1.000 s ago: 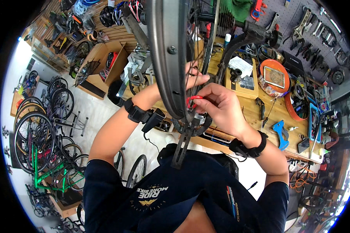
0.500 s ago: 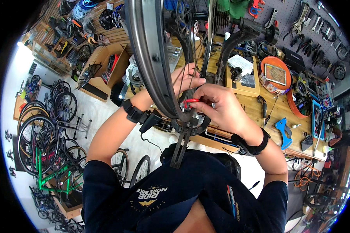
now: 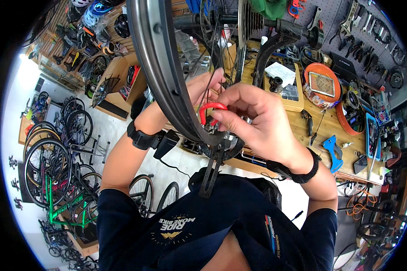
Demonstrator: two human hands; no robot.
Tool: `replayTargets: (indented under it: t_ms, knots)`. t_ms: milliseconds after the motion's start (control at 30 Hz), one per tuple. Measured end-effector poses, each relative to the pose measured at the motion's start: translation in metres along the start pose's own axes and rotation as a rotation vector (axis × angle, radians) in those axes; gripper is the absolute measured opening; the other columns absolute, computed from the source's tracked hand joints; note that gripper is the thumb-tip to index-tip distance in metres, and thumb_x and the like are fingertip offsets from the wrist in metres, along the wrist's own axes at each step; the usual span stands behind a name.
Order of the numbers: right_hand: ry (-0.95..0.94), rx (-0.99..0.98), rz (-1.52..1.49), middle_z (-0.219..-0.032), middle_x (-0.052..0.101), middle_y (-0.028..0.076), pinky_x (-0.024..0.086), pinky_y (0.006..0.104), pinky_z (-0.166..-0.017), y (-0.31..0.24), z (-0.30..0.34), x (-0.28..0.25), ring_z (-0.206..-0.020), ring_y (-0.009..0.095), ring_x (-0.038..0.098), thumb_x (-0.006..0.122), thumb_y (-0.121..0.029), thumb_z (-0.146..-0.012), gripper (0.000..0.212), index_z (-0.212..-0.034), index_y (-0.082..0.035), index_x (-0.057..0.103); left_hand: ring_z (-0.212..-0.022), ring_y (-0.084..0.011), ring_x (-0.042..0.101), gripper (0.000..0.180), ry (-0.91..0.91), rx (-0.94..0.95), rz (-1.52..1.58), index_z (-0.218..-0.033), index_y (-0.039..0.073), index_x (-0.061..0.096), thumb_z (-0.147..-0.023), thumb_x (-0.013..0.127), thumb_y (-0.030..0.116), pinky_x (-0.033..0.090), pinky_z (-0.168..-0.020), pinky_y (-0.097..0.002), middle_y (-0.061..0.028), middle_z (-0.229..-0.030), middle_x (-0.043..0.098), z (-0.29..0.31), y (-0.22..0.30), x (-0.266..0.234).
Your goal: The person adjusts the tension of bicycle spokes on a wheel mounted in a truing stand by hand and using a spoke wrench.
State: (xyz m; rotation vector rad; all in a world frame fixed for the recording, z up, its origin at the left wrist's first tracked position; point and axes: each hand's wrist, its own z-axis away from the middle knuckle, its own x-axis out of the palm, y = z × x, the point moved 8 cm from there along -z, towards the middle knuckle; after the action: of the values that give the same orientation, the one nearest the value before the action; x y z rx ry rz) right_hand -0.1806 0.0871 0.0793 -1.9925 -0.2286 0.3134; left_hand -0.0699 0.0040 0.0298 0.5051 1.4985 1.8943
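One red spoke wrench (image 3: 215, 105) was pinched in right hand (image 3: 263, 118); left hand (image 3: 202, 86) lay loosely spread by bicycle wheel (image 3: 149, 49); truing stand (image 3: 267, 55) presumably bore it, sparing both.

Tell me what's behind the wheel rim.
Behind the wheel rim, the left forearm shows on one side and the left hand on the other. The rim covers the stretch between them, so that cannot be seen.

Two bare hands — one left hand (image 3: 204, 89), one right hand (image 3: 262, 118); one red spoke wrench (image 3: 214, 105); one wheel rim (image 3: 151, 58); one truing stand (image 3: 267, 50); two black wrist straps (image 3: 142, 137); two round orange trays (image 3: 323, 67); one green cloth (image 3: 276, 9) — and one bright-green bicycle frame (image 3: 68, 221).
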Motion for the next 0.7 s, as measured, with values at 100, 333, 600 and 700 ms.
replayTargets:
  t_ms: [100, 333, 600, 700]
  knots:
    - [-0.022, 0.059, -0.072, -0.090, 0.066, 0.004, 0.054, 0.0229, -0.070, 0.006, -0.003, 0.000, -0.078, 0.008, 0.064, 0.063, -0.001, -0.093, 0.011, -0.101, 0.004, 0.059, -0.110, -0.0171, 0.059, 0.061, -0.036, -0.009, -0.138, -0.135, 0.001, 0.045, -0.102, 0.039, 0.051, 0.047, -0.096, -0.0315, -0.0125, -0.122, 0.059, -0.002, 0.001, -0.001]
    - [-0.061, 0.101, 0.283, -0.078, 0.067, 0.014, 0.051, 0.0326, -0.067, 0.075, 0.000, -0.010, -0.072, 0.025, 0.067, 0.067, 0.000, -0.083, 0.010, -0.092, 0.002, 0.065, -0.104, -0.0157, 0.059, 0.048, 0.172, 0.357, -0.546, -0.135, 0.000, 0.044, -0.102, 0.051, 0.033, 0.047, -0.093, -0.0303, -0.0091, -0.114, 0.061, -0.025, -0.037, -0.015]
    - [-0.175, 0.018, 0.497, -0.080, 0.064, 0.012, 0.052, 0.0332, -0.068, 0.115, 0.009, -0.022, -0.073, 0.022, 0.066, 0.072, 0.001, -0.080, 0.016, -0.092, 0.003, 0.063, -0.119, -0.0232, 0.057, 0.062, 0.122, 0.115, 0.232, -0.144, 0.002, 0.037, -0.105, 0.028, 0.049, 0.043, -0.099, -0.0336, -0.0162, -0.135, 0.055, -0.013, -0.024, -0.006]
    - [-0.130, 0.096, 0.496, -0.084, 0.066, 0.015, 0.052, 0.0343, -0.068, 0.109, 0.006, -0.031, -0.075, 0.026, 0.067, 0.070, 0.000, -0.081, 0.014, -0.093, 0.002, 0.064, -0.118, -0.0226, 0.057, 0.062, 0.116, 0.167, 0.161, -0.144, 0.002, 0.037, -0.104, 0.032, 0.049, 0.044, -0.098, -0.0331, -0.0156, -0.134, 0.056, -0.013, -0.023, -0.008]
